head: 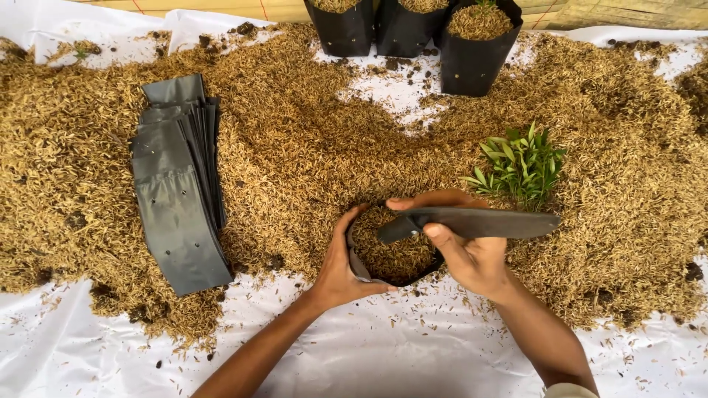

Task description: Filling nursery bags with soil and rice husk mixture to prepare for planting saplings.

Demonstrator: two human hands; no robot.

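The left hand (341, 265) is cupping the near-left rim of a black nursery bag (394, 254), fingers curled around the plastic and holding its mouth open toward the camera; the bag is lying on the husk heap at the edge of the white sheet (413, 346) and is showing rice husk (295, 147) inside. The right hand (464, 254) is gripping the bag's far edge, thumb on top, pinching a flat black strip of plastic whose long axis is running nearly level, its free end pointing right. A green seedling (520, 166) is standing just beyond the right hand. A stack of flat black bags (181, 191) is lying well to the left, long axis running away from the camera. Three filled bags (476, 48) are standing at the far edge.
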